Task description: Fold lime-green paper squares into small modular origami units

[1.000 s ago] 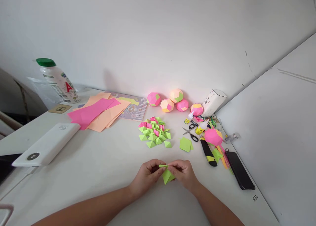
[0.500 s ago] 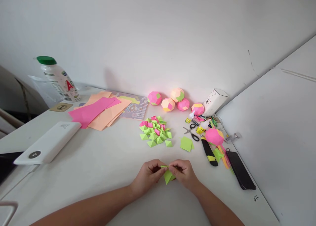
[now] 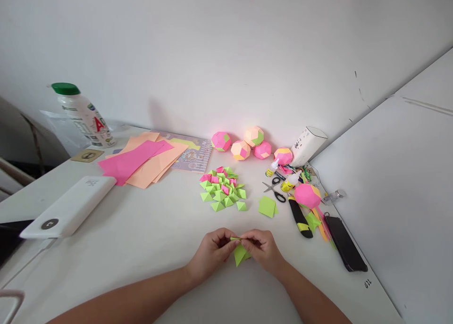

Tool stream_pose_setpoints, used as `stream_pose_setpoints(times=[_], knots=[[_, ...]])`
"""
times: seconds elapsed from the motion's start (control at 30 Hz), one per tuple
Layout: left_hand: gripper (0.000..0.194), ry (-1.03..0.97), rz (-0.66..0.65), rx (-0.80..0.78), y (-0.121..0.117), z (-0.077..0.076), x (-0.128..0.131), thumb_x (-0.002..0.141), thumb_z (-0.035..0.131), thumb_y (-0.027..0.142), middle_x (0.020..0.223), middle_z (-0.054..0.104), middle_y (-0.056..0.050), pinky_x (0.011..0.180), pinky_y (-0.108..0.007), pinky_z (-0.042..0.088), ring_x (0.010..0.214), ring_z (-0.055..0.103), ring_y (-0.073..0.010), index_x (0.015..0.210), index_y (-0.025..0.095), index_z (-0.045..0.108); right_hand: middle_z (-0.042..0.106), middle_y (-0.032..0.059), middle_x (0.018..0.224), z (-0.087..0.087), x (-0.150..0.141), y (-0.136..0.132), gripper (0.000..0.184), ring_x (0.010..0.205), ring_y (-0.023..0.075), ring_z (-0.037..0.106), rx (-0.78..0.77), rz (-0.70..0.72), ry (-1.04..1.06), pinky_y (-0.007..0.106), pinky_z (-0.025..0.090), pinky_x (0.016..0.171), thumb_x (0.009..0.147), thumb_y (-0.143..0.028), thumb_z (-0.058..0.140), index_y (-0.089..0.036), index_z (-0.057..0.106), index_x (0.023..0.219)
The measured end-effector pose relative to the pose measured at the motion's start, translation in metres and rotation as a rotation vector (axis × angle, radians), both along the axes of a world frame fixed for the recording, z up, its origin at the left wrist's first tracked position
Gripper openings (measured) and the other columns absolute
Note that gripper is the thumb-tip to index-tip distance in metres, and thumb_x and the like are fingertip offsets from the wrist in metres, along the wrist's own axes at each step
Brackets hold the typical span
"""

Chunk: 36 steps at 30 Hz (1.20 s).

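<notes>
Between my two hands is a green paper piece (image 3: 239, 254), partly folded, with a pointed corner hanging downward. My left hand (image 3: 214, 251) pinches its upper left edge between thumb and fingers. On the other side my right hand (image 3: 264, 249) pinches the upper right edge, the two sets of fingertips almost touching. Some of the paper is hidden behind the fingers. Beyond the hands lies a pile of small folded green and pink paper units (image 3: 222, 189). A few green paper squares (image 3: 267, 206) rest to the right of that pile.
Several pink and peach paper balls (image 3: 221, 141) sit along the wall. Scissors (image 3: 274, 189), glue bottles (image 3: 290, 182), a cutter knife (image 3: 300, 218) and a black phone (image 3: 345, 243) lie at right. Coloured sheets (image 3: 136, 159), a white power bank (image 3: 71, 206) and a bottle (image 3: 85, 114) occupy the left.
The green paper has tilted slightly between my fingers, its lower point shifting a little left and down. Both hands keep nearly the same place and grip.
</notes>
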<state>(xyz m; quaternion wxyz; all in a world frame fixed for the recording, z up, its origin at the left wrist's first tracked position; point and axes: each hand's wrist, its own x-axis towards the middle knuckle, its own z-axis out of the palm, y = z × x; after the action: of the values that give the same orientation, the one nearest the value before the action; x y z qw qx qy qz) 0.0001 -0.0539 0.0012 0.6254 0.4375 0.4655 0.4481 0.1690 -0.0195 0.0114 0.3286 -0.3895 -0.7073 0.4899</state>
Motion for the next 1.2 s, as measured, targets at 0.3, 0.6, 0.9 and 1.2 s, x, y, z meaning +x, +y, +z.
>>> stream_pose_setpoints(times=[0.3, 0.6, 0.9, 1.2], knots=[[0.030, -0.023, 0.008, 0.012, 0.0009, -0.0011, 0.0013, 0.073, 0.061, 0.044, 0.048, 0.044, 0.008, 0.043, -0.019, 0.029, 0.043, 0.037, -0.0063, 0.075, 0.016, 0.054, 0.057, -0.0001, 0.060, -0.0040, 0.0030, 0.0003, 0.020, 0.046, 0.0108, 0.054, -0.165, 0.040, 0.043, 0.021, 0.050, 0.039, 0.079, -0.032, 0.059, -0.015, 0.068, 0.080], [0.030, 0.056, -0.014, 0.030, -0.0016, 0.0017, 0.0005, 0.075, 0.057, 0.045, 0.047, 0.042, 0.008, 0.043, -0.019, 0.027, 0.043, 0.035, -0.0065, 0.072, 0.015, 0.053, 0.052, -0.0017, 0.055, 0.0024, 0.0011, -0.0023, 0.020, 0.043, 0.0096, 0.050, -0.238, 0.052, 0.032, 0.020, 0.045, 0.037, 0.079, -0.031, 0.058, -0.013, 0.065, 0.074], [0.029, -0.017, 0.036, 0.015, -0.0002, 0.0042, 0.0007, 0.076, 0.056, 0.043, 0.050, 0.041, 0.008, 0.042, -0.018, 0.028, 0.041, 0.035, -0.0054, 0.066, 0.017, 0.046, 0.049, -0.0031, 0.052, 0.0029, 0.0026, 0.0001, 0.021, 0.042, 0.0088, 0.047, -0.320, 0.044, 0.088, 0.019, 0.044, 0.036, 0.080, -0.033, 0.058, -0.013, 0.060, 0.073], [0.018, -0.064, 0.006, 0.047, -0.0020, 0.0071, -0.0011, 0.079, 0.054, 0.034, 0.057, 0.044, 0.007, 0.048, -0.019, 0.031, 0.049, 0.038, -0.0071, 0.078, 0.018, 0.048, 0.045, -0.0038, 0.055, 0.0042, 0.0020, -0.0013, 0.019, 0.044, 0.0086, 0.044, -0.316, 0.044, 0.088, 0.019, 0.042, 0.038, 0.080, -0.031, 0.056, -0.014, 0.057, 0.072]])
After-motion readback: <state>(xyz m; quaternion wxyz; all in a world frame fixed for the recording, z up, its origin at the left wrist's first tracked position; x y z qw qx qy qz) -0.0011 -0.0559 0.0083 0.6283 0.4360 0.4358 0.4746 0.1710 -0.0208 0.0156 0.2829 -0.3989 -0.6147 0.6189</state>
